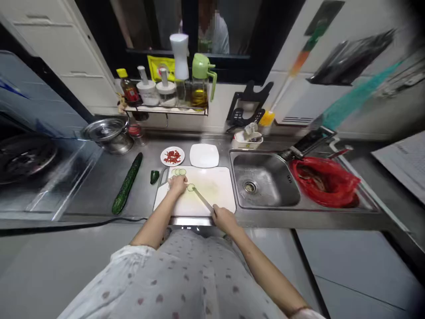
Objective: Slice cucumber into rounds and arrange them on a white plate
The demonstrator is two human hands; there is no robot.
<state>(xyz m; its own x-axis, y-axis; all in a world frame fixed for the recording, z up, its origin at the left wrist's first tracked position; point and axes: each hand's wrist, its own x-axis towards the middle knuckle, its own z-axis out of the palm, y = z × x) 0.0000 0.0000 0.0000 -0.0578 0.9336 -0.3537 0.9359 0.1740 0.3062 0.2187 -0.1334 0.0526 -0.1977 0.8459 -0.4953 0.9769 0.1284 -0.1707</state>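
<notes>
A white cutting board (212, 195) lies on the steel counter in front of me. My right hand (223, 217) is closed around the handle of a knife (202, 198), whose blade points up-left to a cucumber piece (190, 187). My left hand (177, 183) rests curled on the board's left side, fingers pressed on that cucumber piece; what sits under the palm is hidden. Several cut cucumber slices (179, 172) lie at the board's far left corner. A whole cucumber (127, 182) lies on the counter to the left.
A small plate of chopped red chilli (172, 156) and an empty white plate (203, 155) sit behind the board. A green cucumber end (154, 177) lies beside it. The sink (264, 186) is right, with a red bag (323, 181). A steel pot (106, 133) stands at left.
</notes>
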